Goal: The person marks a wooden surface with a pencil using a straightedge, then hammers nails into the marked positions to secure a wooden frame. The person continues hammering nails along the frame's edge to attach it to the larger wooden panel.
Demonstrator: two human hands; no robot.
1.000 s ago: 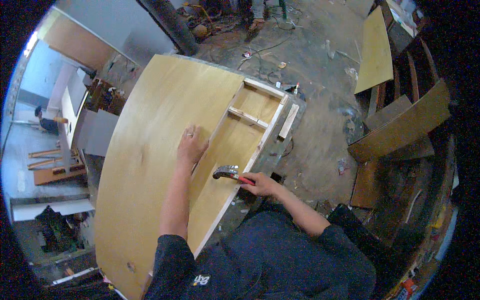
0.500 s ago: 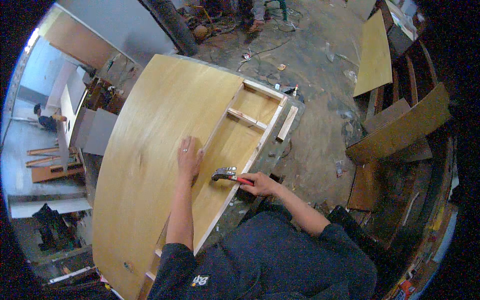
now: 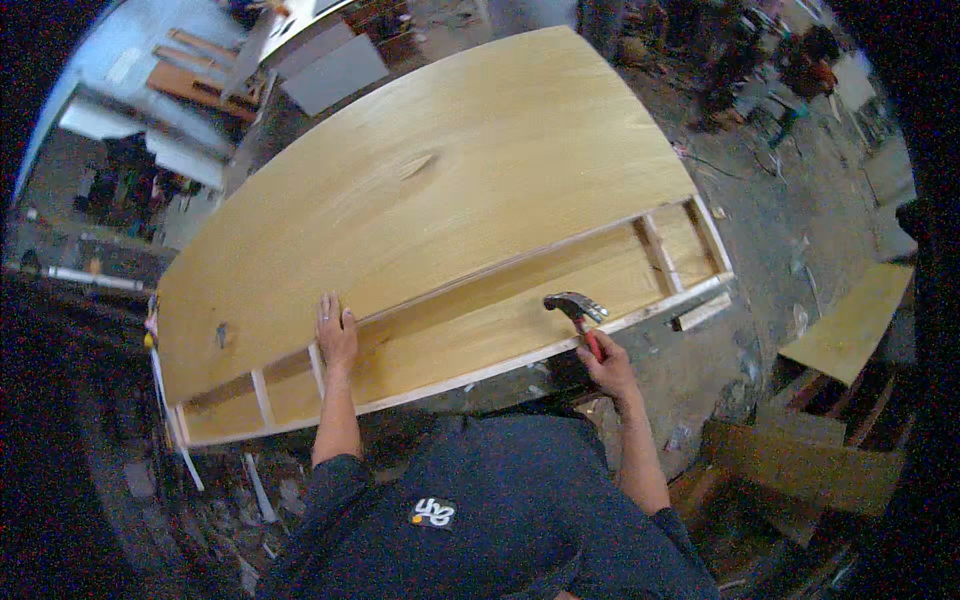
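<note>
A broad plywood sheet (image 3: 470,170) covers most of a pale wooden frame (image 3: 480,372). Along the near side the frame is uncovered, and short cross-pieces (image 3: 262,398) show toward both ends. My left hand (image 3: 337,338) lies flat by the sheet's near edge, beside a cross-piece, fingers stretched out and thumb apart. In my right hand (image 3: 610,370) is a claw hammer (image 3: 575,308), gripped by its red handle. Its metal head is over the uncovered strip, near the frame's outer rail. Whether the head touches the wood I cannot tell.
A short loose wood strip (image 3: 703,312) lies just beyond the frame's right end. Boards and an open wooden carcass (image 3: 800,450) stand at the right. Another person (image 3: 808,65) is at the far right. Grey panels (image 3: 332,75) lean behind the sheet, and scraps litter the lower left.
The view has swung round, so the frame now runs across it. My left hand has shifted along the sheet's edge toward the left-end cross-pieces. The hammer remains in my right hand.
</note>
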